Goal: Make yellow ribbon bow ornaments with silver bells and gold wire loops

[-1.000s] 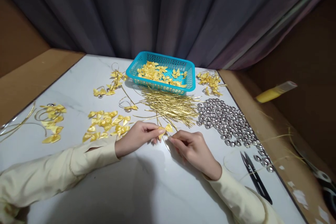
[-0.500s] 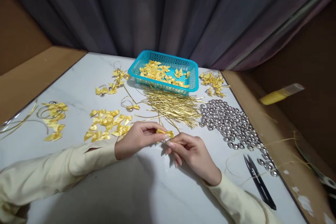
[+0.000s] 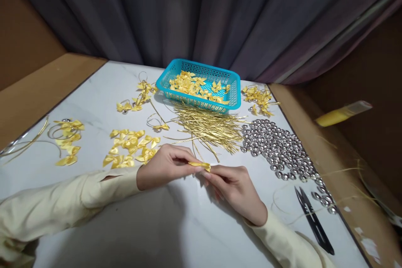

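Observation:
Between my fingertips, over the middle of the table, is a yellow ribbon bow (image 3: 201, 165). My left hand (image 3: 168, 163) pinches it from the left with thumb and forefinger. From the other side my right hand (image 3: 235, 184) closes thumb and forefinger at the bow's right end; whether a twist tie or metal piece is also in the pinch is hidden. Just beyond the hands lies a heap of gold twist ties (image 3: 210, 127). Loose yellow bows (image 3: 132, 144) are spread beside my left wrist.
A blue basket (image 3: 238, 92) of yellow bows stands at the back. Shiny silver bells or beads (image 3: 276, 146) cover the right side, with black thread snips (image 3: 314, 222) nearer me. Bows with wire loops (image 3: 67, 136) lie left, and more bows (image 3: 259, 98) back right.
The bow has turned and now shows edge-on. My fingertips have drawn closer together, and the right fingers are more curled. The whole view has shifted slightly.

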A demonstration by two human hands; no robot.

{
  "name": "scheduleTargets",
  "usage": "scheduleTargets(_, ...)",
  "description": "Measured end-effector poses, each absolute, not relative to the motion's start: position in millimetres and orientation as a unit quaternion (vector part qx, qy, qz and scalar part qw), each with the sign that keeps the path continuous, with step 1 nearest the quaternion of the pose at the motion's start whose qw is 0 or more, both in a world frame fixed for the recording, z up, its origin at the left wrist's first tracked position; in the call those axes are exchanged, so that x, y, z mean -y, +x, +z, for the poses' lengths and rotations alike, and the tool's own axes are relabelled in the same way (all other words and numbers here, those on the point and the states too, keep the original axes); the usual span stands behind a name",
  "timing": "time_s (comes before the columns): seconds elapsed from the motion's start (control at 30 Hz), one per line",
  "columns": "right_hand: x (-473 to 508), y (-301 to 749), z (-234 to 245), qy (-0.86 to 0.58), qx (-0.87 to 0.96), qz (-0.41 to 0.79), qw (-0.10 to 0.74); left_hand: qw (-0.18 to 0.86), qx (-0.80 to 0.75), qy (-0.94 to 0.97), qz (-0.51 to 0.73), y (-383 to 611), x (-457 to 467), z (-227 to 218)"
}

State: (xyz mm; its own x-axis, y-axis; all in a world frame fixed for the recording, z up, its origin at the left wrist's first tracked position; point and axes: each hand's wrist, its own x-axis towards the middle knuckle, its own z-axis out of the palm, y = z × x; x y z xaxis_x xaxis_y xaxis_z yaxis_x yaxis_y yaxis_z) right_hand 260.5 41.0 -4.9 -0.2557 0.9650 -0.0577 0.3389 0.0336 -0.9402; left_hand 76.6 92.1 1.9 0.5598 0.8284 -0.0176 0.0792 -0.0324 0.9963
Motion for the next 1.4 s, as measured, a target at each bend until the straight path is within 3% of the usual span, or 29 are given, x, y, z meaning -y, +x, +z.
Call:
scheduleTargets(0.5,-41,263,-4,-0.457,0.773,0.288,0.333,0.674,-0.371,0.601,0.215,74,-96,-4)
scheduleTargets(1.17,-40,251,-4,-0.507,0.556,0.563,0.342,0.659,-0.331,0.619,0.270,76,-94,-4)
scheduleTargets(1.4,-46,255,-9,-0.491,0.563,0.590,0.307,0.659,-0.360,0.592,0.291,76,-98,-6)
